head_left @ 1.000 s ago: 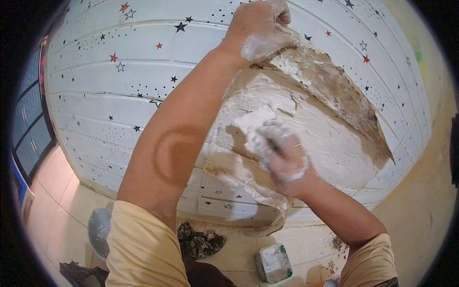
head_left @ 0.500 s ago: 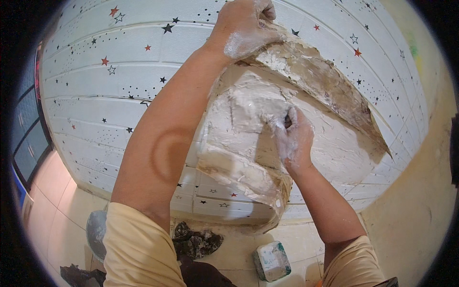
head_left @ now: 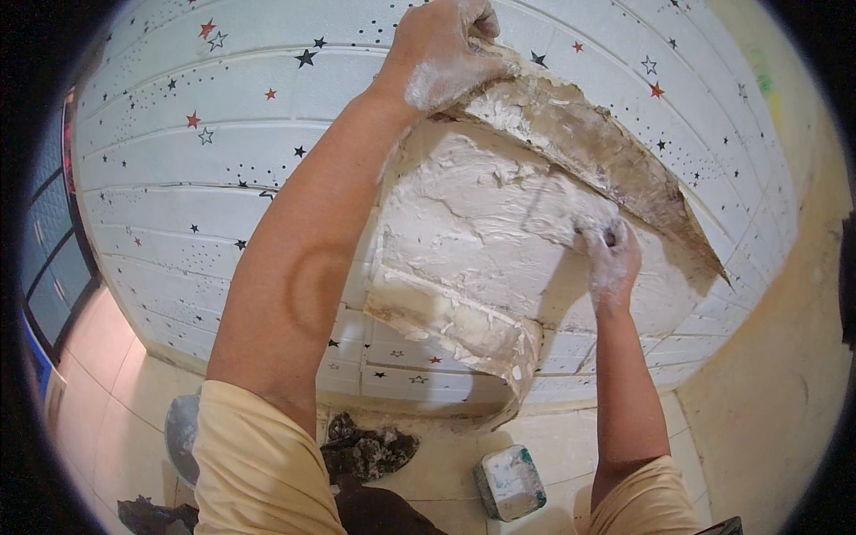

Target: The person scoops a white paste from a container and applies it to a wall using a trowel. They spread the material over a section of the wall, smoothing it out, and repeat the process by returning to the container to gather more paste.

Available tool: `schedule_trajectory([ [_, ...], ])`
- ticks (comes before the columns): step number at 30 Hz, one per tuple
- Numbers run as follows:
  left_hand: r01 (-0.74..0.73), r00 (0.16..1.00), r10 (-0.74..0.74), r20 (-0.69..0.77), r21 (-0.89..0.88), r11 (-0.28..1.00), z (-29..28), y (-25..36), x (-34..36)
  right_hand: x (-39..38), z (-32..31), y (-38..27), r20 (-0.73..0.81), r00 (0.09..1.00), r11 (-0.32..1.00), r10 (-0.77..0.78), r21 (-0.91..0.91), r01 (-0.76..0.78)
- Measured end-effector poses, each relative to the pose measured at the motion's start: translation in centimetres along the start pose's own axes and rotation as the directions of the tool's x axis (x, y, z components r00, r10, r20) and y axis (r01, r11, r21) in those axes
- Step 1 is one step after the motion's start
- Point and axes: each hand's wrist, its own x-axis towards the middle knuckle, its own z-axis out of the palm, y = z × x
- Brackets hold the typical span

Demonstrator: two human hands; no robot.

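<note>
Paste (head_left: 446,232) is spread nearly all over, but the top flap (head_left: 615,147) is unstuck, pinched in the left hand (head_left: 441,58), with a scraper (head_left: 551,212) gripped in the right hand (head_left: 615,266)

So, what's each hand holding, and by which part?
Left hand: peeled wall covering, by its upper left end. Right hand: seemingly a flat tool, by its right end.

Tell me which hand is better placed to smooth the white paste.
Right, probably: the right hand seems to hold a paste-coated flat tool against the white paste, while the left hand is occupied gripping the peeled upper flap.
</note>
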Motion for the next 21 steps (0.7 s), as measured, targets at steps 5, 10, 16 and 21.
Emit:
schedule_trajectory([
  [5, 0.008, 1.0, -0.007, -0.009, 0.031, 0.999, 0.2, 0.4, 0.1, 0.1, -4.8, 2.6, 0.023, 0.964, 0.947, 0.265, 0.184, -0.265],
  [10, -0.045, 0.999, 0.046, -0.028, 0.02, 0.999, 0.2, 0.2, 0.0, -1.8, -8.2, -3.2, 0.083, 0.929, 0.865, 0.36, 0.343, -0.365],
  [16, -0.028, 0.999, 0.031, -0.04, 0.069, 0.997, 0.5, -0.3, 0.1, -3.2, -0.5, -8.5, 0.344, 0.93, 0.948, 0.132, 0.229, -0.22],
  [21, 0.003, 0.999, 0.0, -0.051, 0.069, 0.998, 0.8, -0.3, 0.7, -1.8, 5.8, -10.5, 0.378, 0.923, 0.922, 0.066, 0.332, -0.201],
])
